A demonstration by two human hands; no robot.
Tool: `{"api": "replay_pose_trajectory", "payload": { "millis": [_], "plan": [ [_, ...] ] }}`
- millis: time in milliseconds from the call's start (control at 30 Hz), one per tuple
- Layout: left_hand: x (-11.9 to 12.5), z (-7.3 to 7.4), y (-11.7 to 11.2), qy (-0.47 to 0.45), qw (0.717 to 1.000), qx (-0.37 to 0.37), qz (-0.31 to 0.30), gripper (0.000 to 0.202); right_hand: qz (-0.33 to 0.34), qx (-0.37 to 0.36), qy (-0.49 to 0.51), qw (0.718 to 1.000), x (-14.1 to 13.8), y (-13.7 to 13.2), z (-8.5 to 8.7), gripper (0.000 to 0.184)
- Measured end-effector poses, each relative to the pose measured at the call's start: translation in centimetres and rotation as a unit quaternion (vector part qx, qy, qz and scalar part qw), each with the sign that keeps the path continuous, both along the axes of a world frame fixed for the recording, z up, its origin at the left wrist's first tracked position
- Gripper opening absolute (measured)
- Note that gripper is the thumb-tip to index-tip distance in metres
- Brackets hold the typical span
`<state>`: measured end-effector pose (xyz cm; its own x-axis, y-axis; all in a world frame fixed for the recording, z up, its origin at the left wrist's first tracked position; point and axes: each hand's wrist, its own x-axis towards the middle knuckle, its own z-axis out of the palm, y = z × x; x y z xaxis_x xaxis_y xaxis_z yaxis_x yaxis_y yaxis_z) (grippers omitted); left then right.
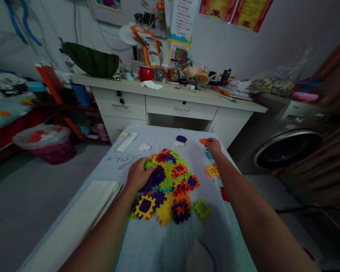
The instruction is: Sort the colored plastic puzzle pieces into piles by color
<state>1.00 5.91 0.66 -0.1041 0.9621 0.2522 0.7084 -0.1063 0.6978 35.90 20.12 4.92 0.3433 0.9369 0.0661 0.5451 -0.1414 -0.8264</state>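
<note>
A heap of colourful toothed plastic building pieces [166, 179] lies on a cloth-covered table [164, 245]. At the heap's left side rests my left hand [138, 174], thumb and forefinger apart around a green piece [149, 164]; its other fingers are hidden. Farther right, my right hand [213, 147] pinches the edge of an orange toothed piece [203, 141] at the table's far right. Below that hand lie a blue piece [209, 155] and yellow pieces [212, 171], with a red piece [224, 193] partly behind my right forearm. A purple piece [181, 139] sits beyond the heap.
A long white box-like object [76, 223] lies along the table's left side, and a white strip [127, 142] farther up. Beyond stands a cluttered white desk [181, 107]. A washing machine [272, 139] is at right, a pink bin [49, 145] at left.
</note>
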Motion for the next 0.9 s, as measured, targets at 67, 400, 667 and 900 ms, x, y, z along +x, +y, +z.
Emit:
{"api": "replay_pose_trajectory", "payload": {
  "millis": [67, 400, 667, 900],
  "plan": [
    [0.0, 0.0, 0.0, 0.002, 1.000, 0.001, -0.001, 0.033, 0.053, -0.006, 0.012, 0.998, -1.6, -1.1, 0.0, 0.018],
    [0.0, -0.2, 0.1, 0.008, 1.000, 0.001, -0.002, 0.033, 0.368, -0.011, -0.144, 0.918, -9.0, -5.5, -0.4, 0.020],
    [0.1, 0.1, 0.1, 0.007, 1.000, -0.010, 0.007, 0.034, 0.315, -0.005, -0.176, 0.933, -10.0, -6.0, -1.4, 0.010],
    [0.1, 0.0, 0.2, 0.004, 1.000, -0.009, 0.003, 0.035, 0.256, 0.037, -0.140, 0.956, -4.4, -8.5, 1.6, 0.012]
  ]
}}
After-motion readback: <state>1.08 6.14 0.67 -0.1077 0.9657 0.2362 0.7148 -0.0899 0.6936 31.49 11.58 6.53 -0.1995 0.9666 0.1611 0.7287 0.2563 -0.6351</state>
